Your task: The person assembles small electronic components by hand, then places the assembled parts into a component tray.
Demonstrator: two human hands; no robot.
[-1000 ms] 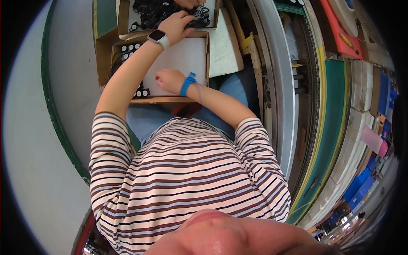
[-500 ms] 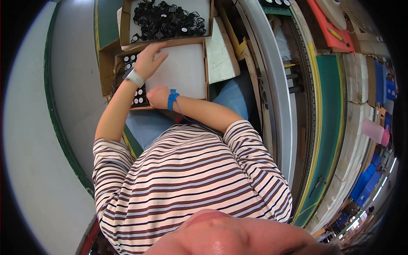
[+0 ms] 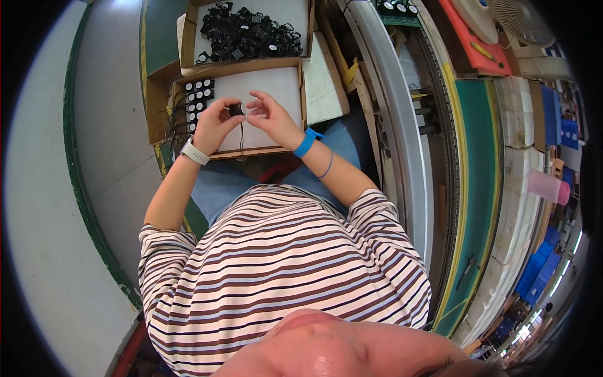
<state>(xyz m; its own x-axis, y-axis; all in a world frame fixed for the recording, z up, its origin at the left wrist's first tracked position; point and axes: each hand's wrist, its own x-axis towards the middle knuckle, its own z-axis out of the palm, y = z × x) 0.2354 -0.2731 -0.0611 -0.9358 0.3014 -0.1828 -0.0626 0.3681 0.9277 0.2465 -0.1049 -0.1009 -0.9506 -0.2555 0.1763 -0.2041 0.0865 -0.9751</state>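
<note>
Your left hand (image 3: 213, 127): its grip pinches a small black part (image 3: 236, 109) between thumb and fingers.
Your right hand (image 3: 277, 123): its grip is spread just beside the part; you cannot tell whether a fingertip touches it.
Cord (image 3: 242, 137): runs from the part toward you, over the near carton (image 3: 267, 80).
Left side of that carton: white-topped black pieces (image 3: 200, 95) in rows.
Far carton (image 3: 310, 28): a tangled black heap (image 3: 245, 36).

A small black piece (image 3: 236, 110), pale on its right side, is pinched in the left fingers (image 3: 225, 103) above the near cardboard box (image 3: 303, 94), its thin dark cord (image 3: 242, 134) trailing nearward.
</note>
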